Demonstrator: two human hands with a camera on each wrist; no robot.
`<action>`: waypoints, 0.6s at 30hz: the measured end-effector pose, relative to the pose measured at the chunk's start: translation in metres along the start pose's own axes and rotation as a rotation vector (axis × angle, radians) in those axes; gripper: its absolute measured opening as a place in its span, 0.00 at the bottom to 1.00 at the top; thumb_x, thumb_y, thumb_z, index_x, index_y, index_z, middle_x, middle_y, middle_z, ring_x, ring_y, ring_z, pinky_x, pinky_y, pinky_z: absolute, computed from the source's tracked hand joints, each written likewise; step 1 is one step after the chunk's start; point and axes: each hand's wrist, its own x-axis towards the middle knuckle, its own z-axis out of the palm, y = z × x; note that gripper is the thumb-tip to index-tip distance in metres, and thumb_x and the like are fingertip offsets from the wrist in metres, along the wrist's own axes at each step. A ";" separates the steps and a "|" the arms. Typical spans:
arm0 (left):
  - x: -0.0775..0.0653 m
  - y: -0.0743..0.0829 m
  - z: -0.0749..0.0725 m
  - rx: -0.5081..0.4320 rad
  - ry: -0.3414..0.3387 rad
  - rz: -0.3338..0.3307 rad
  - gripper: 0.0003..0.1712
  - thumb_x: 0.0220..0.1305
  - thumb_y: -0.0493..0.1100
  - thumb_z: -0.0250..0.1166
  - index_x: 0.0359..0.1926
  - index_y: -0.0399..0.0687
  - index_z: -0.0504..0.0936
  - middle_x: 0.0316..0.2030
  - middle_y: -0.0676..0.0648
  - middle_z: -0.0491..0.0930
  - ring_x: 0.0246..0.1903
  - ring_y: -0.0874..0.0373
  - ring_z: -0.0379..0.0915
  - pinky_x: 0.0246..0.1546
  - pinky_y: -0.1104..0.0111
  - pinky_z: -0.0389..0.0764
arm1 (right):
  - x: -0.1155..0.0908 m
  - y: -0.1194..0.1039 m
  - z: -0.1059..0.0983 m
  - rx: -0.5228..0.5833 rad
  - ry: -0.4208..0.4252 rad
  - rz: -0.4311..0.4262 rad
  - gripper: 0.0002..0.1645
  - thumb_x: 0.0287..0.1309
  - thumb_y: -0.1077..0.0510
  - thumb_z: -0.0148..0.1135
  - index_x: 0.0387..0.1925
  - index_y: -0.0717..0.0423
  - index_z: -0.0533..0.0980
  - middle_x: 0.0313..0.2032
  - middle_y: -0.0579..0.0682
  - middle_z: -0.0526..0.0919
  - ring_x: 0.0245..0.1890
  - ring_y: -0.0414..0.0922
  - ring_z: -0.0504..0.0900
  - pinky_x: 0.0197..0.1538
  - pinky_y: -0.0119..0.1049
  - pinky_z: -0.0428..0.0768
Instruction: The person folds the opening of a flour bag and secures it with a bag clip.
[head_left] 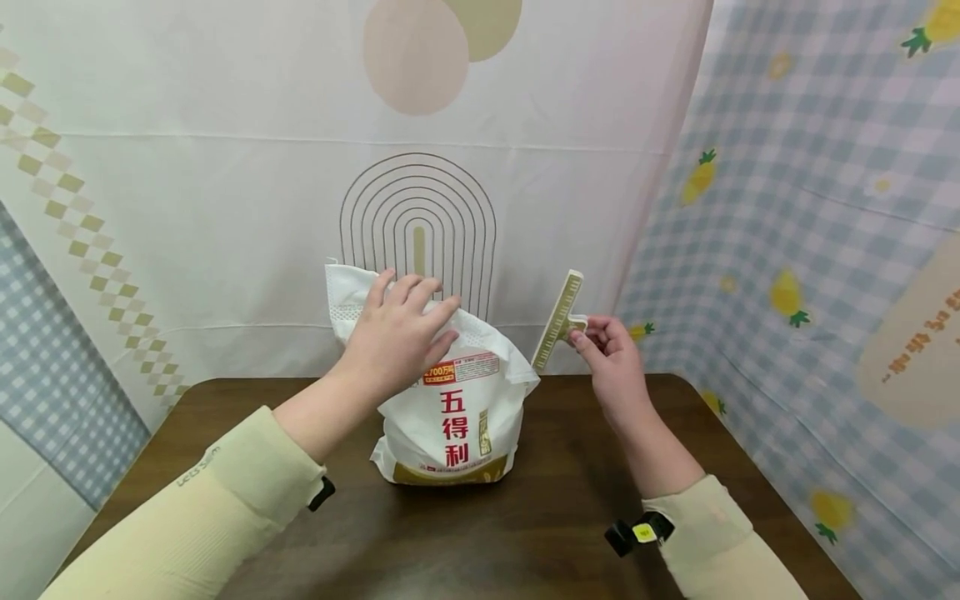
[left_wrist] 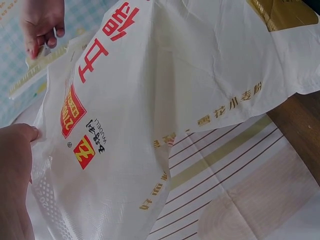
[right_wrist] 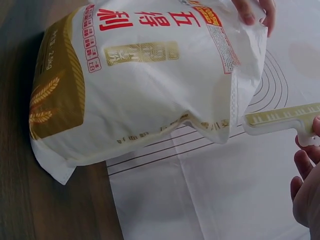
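A brown table (head_left: pixel 480 542) is under the left hand (head_left: pixel 397 337) and the right hand (head_left: pixel 617 367). Behind them hangs a white cloth (head_left: pixel 225 233). Behind the left hand it has curved lines (head_left: pixel 417 188), with a pink circle (head_left: pixel 416 58) higher up. Little diamonds (head_left: pixel 78 248) run down it further left. Right of the right hand, a blue checked cloth (head_left: pixel 795 142) has yellow pineapples (head_left: pixel 786 293).

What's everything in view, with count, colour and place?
arch-patterned backdrop cloth: one, mostly white, behind
checked cloth: two stretches, blue and white, at both sides
wood-grain table: one, dark brown, below
Wudeli wheat flour bag: one, white with red lettering, on the table
sealing clip: one, gold and white, right of the bag
wrist devices: two, black, one per arm
sleeves: two, pale yellow, both arms
left hand: one, bare, at the bag's top
right hand: one, bare, pinching the clip
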 end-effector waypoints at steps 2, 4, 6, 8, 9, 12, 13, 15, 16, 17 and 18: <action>0.000 0.000 0.000 0.001 0.000 0.000 0.24 0.67 0.55 0.63 0.60 0.54 0.80 0.60 0.41 0.74 0.60 0.43 0.66 0.68 0.43 0.54 | 0.000 0.003 0.002 0.015 0.003 -0.016 0.09 0.67 0.67 0.58 0.47 0.58 0.71 0.36 0.40 0.82 0.41 0.38 0.78 0.47 0.27 0.79; 0.000 0.001 0.000 0.004 -0.002 0.000 0.24 0.67 0.55 0.63 0.60 0.54 0.80 0.60 0.41 0.74 0.60 0.43 0.66 0.68 0.43 0.54 | 0.000 0.005 0.003 0.030 0.004 -0.027 0.09 0.67 0.69 0.58 0.46 0.59 0.71 0.35 0.39 0.82 0.40 0.38 0.78 0.47 0.27 0.79; 0.000 0.001 0.000 0.002 -0.006 -0.002 0.24 0.67 0.55 0.63 0.60 0.54 0.80 0.60 0.41 0.74 0.60 0.43 0.66 0.68 0.43 0.53 | 0.000 0.007 0.005 0.035 -0.002 -0.031 0.09 0.66 0.69 0.58 0.46 0.61 0.71 0.34 0.38 0.83 0.39 0.37 0.78 0.47 0.27 0.79; 0.000 0.001 0.000 -0.001 -0.007 -0.003 0.24 0.67 0.55 0.63 0.60 0.54 0.80 0.60 0.41 0.74 0.60 0.43 0.66 0.68 0.43 0.53 | 0.001 0.010 0.006 0.028 -0.010 -0.028 0.09 0.66 0.69 0.58 0.46 0.62 0.71 0.34 0.37 0.83 0.38 0.37 0.78 0.47 0.27 0.79; 0.000 0.001 0.001 -0.002 -0.008 -0.004 0.24 0.67 0.55 0.63 0.60 0.54 0.80 0.60 0.41 0.74 0.60 0.43 0.66 0.69 0.43 0.53 | 0.001 0.011 0.006 0.016 -0.015 -0.025 0.09 0.66 0.69 0.58 0.46 0.62 0.71 0.34 0.36 0.83 0.38 0.37 0.78 0.47 0.28 0.79; 0.000 0.001 0.001 -0.003 -0.003 -0.001 0.23 0.67 0.54 0.63 0.60 0.54 0.80 0.60 0.41 0.74 0.60 0.44 0.66 0.69 0.44 0.53 | 0.001 0.013 0.007 -0.037 -0.029 -0.024 0.10 0.66 0.67 0.59 0.47 0.64 0.71 0.34 0.36 0.82 0.37 0.38 0.77 0.45 0.29 0.78; 0.001 0.001 0.001 -0.001 -0.001 0.001 0.23 0.67 0.54 0.63 0.60 0.54 0.80 0.60 0.41 0.74 0.60 0.43 0.66 0.68 0.44 0.53 | 0.001 0.013 0.007 -0.064 -0.034 -0.026 0.11 0.66 0.65 0.60 0.48 0.64 0.72 0.35 0.37 0.82 0.37 0.39 0.77 0.44 0.30 0.78; 0.001 0.001 0.001 0.005 0.005 0.005 0.23 0.67 0.54 0.63 0.60 0.54 0.80 0.60 0.41 0.74 0.60 0.43 0.66 0.68 0.43 0.54 | 0.002 0.014 0.007 -0.142 -0.060 -0.038 0.12 0.66 0.63 0.61 0.48 0.64 0.73 0.36 0.41 0.82 0.37 0.40 0.76 0.42 0.31 0.76; 0.001 0.001 0.001 0.008 0.008 0.007 0.23 0.67 0.54 0.63 0.59 0.54 0.80 0.60 0.41 0.74 0.60 0.43 0.66 0.68 0.43 0.54 | 0.002 0.015 0.007 -0.184 -0.079 -0.049 0.13 0.66 0.61 0.62 0.49 0.64 0.73 0.37 0.43 0.82 0.37 0.41 0.76 0.41 0.30 0.75; 0.001 0.001 0.001 0.010 0.009 0.008 0.23 0.67 0.54 0.63 0.59 0.54 0.80 0.60 0.41 0.74 0.60 0.43 0.66 0.68 0.43 0.55 | 0.002 0.016 0.008 -0.225 -0.100 -0.063 0.14 0.66 0.60 0.62 0.49 0.64 0.74 0.38 0.46 0.82 0.36 0.41 0.75 0.39 0.30 0.74; 0.001 0.001 0.001 0.012 0.011 0.009 0.23 0.67 0.54 0.63 0.59 0.54 0.80 0.60 0.41 0.74 0.60 0.43 0.66 0.68 0.43 0.55 | 0.002 0.017 0.008 -0.260 -0.119 -0.081 0.15 0.65 0.60 0.63 0.49 0.64 0.74 0.38 0.49 0.82 0.36 0.42 0.74 0.39 0.30 0.73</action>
